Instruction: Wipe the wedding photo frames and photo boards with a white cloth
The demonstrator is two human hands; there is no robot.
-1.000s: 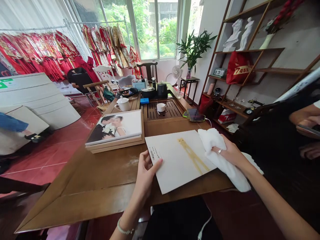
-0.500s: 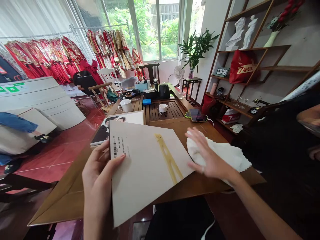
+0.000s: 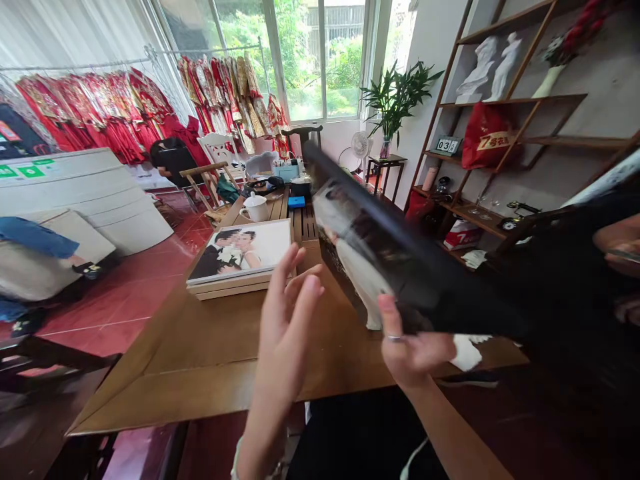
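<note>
My right hand [image 3: 413,343] grips the lower edge of a photo panel [image 3: 367,247], thumb on its picture side. The panel is tilted up, its dark edge toward me and blurred by motion; a white dress shows in its picture. My left hand [image 3: 287,313] is in the air left of the panel, fingers apart, holding nothing. Beyond it, a stack of framed wedding photos [image 3: 273,239] lies on the wooden table [image 3: 200,347]. Part of a white cloth [image 3: 467,353] shows beside my right hand; the panel hides the rest.
A lidded white mug [image 3: 256,208] and a blue box [image 3: 297,203] stand behind the photo stack. A person's arm [image 3: 617,243] is at the far right. Shelves [image 3: 505,100] rise on the right; red garments [image 3: 110,100] hang at the back left.
The panel has turned from its white back with the barcode label to its picture side and moved right. My left hand has let go; my right hand has taken hold of it.
</note>
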